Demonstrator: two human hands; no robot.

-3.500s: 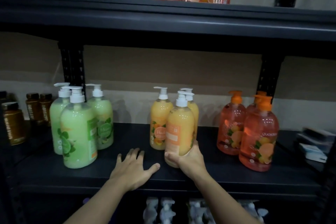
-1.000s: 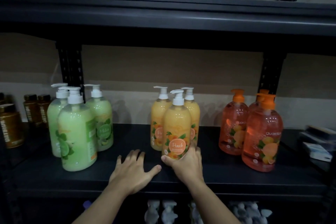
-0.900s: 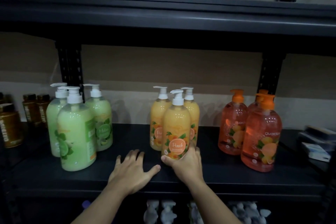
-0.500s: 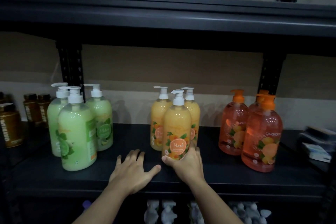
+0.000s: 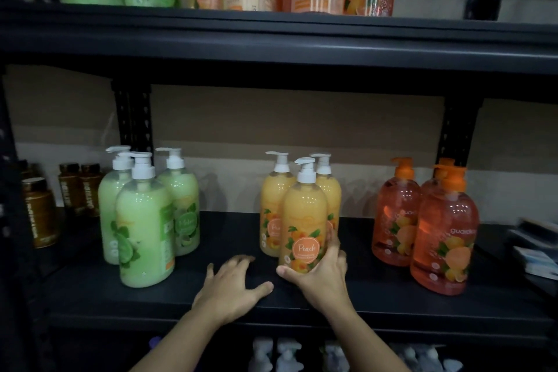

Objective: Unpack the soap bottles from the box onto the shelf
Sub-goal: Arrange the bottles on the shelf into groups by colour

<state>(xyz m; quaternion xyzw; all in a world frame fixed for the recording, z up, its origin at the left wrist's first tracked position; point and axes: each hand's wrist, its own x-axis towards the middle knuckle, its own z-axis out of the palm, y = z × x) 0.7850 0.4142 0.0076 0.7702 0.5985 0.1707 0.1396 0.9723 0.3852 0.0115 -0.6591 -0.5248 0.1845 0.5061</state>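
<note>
while right grip point(image 5: 320, 278) holds peach bottle point(image 5: 305, 217), shelf edge point(image 5: 105, 309) seems near.

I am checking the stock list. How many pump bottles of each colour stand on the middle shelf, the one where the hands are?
Green bottles: 3
Yellow bottles: 3 (the right hand grips the front one)
Orange bottles: 3
Total: 9
</note>
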